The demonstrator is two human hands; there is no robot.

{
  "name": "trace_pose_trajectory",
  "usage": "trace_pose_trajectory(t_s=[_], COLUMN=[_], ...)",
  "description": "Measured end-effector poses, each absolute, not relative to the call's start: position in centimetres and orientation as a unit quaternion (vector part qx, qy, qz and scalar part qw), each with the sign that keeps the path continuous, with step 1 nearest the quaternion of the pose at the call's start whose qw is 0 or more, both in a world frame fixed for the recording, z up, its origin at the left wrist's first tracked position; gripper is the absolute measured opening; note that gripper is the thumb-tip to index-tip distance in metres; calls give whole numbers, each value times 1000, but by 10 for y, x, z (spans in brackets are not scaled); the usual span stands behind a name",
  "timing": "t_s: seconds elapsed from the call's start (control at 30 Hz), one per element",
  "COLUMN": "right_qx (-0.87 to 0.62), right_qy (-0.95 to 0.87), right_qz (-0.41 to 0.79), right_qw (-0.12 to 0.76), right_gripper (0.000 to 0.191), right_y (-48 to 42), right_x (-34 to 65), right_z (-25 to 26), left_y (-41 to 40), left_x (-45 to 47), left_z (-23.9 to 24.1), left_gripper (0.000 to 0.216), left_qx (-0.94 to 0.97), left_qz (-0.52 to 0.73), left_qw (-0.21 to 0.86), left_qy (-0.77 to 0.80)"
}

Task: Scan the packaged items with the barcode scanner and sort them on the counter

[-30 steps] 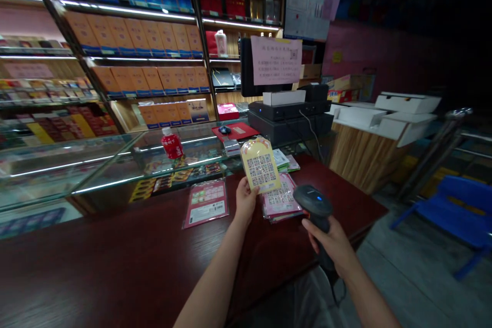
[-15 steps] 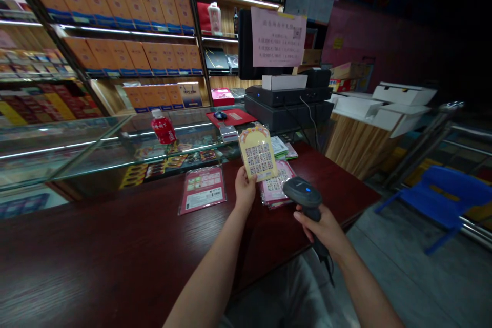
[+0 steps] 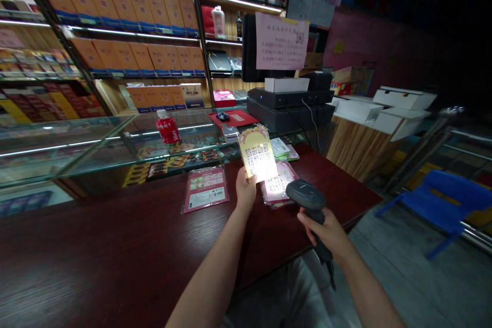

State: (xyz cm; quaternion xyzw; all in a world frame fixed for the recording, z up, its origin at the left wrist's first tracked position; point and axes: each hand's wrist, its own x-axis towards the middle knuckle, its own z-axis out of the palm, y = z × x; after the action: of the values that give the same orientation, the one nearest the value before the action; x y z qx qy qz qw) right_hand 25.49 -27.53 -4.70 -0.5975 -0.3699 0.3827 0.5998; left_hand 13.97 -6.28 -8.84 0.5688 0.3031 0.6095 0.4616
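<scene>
My left hand (image 3: pixel 246 189) pinches the lower left corner of a yellow card packet (image 3: pixel 255 147) covered with rows of small printed pictures, held upright above the counter. Bright light falls on the packet's lower half. Wrapped round the grip of a dark barcode scanner (image 3: pixel 306 196), my right hand (image 3: pixel 326 230) points its head at the packet. A stack of pink packets (image 3: pixel 280 184) lies just behind the scanner, partly covered by the yellow one. To the left, another pink packet (image 3: pixel 205 189) rests flat on the dark red wooden counter (image 3: pixel 126 251).
A glass display case (image 3: pixel 96 138) runs along the back, with a red bottle (image 3: pixel 167 127) on top. Behind the packets stand a black cash drawer (image 3: pixel 288 111) and a monitor bearing a pink notice (image 3: pixel 282 41). At the right is a blue chair (image 3: pixel 446 197).
White light now shines on the yellow packet, and the blue light on top of the scanner has gone out. Both hands keep their holds; the view has shifted slightly.
</scene>
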Motion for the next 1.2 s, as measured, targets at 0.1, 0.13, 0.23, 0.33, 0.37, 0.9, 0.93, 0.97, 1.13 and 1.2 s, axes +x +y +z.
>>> trace_pose_trajectory(t_s=[0.1,0.13,0.23,0.33,0.37,0.9,0.93,0.97,1.13,1.2], right_qx=[-597,-597,-598,-592,-589,-552,-551,-550,-552,-552], right_qy=[-370,-370,-365,-350,-342,-286,-286,-285,-283,-286], right_qz=[385,384,379,368,364,327,329,330,323,326], right_qw=[599,599,605,626,636,712,712,712,715,712], right_gripper=[37,37,37,39,39,40,40,40,40,40], right_y=[-276,-276,-276,-275,-275,-270,-270,-270,-268,-268], right_x=[254,254,253,254,256,283,283,283,283,283], right_z=[-46,-46,-46,-46,-45,-33,-33,-32,-33,-34], left_y=[-65,-67,-70,-73,-74,-110,-111,-112,-116,-115], left_x=[139,138,136,135,135,138,135,133,124,124], left_z=[-86,-85,-81,-77,-75,-52,-50,-47,-41,-45], left_gripper=[34,34,33,35,36,42,39,39,86,95], left_qx=[556,551,540,526,521,600,644,688,843,878], left_qz=[612,614,619,615,609,355,340,326,276,245], left_qw=[485,493,504,522,535,569,504,432,207,203], left_qy=[284,277,268,269,268,435,464,483,412,358])
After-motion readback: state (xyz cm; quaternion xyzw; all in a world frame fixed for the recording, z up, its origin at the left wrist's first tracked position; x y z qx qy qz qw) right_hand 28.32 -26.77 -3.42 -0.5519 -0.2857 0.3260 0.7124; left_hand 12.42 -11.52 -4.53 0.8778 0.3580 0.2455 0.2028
